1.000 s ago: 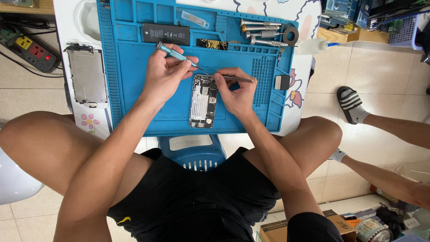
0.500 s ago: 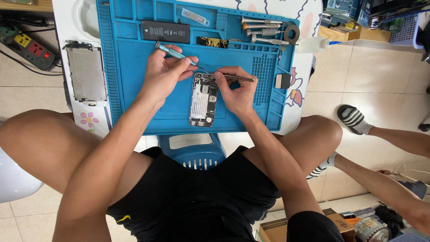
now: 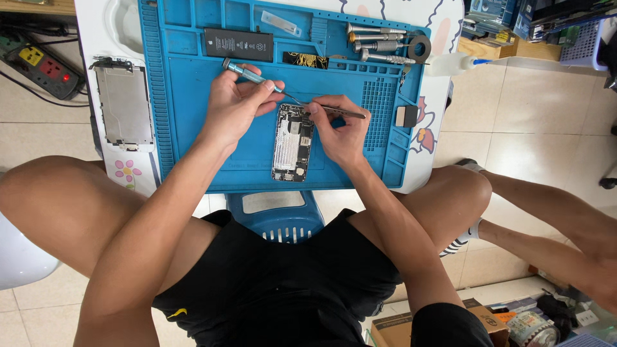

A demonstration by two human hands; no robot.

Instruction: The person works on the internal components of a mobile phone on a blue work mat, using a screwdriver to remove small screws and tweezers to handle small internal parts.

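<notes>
Pale floor tiles surround a small white counter point(image 3: 96, 38) that carries a blue silicone work mat point(image 3: 193, 141) with moulded compartments along its far edge. An opened phone body point(image 3: 292, 142) lies near the middle of the mat, its circuit boards and metal shields facing up. The left hand point(image 3: 234, 109) pinches a slim teal-handled screwdriver point(image 3: 254, 77) between thumb and fingers, the shaft slanting down toward the phone's top end. The right hand point(image 3: 340, 138) pinches a pair of metal tweezers point(image 3: 340, 112), their tips also at the phone's top edge; whether they grip a part there is too small to tell. Both hands rest on the mat on either side of the phone.

A black battery point(image 3: 239, 44) lies in a far compartment, with several metal screwdriver bits point(image 3: 379, 45) to its right. A detached phone screen frame point(image 3: 123, 104) lies on the counter left of the mat. A power strip point(image 3: 42, 67) sits on the floor farther left. Another person's legs point(image 3: 546, 212) stretch across the tiles at right.
</notes>
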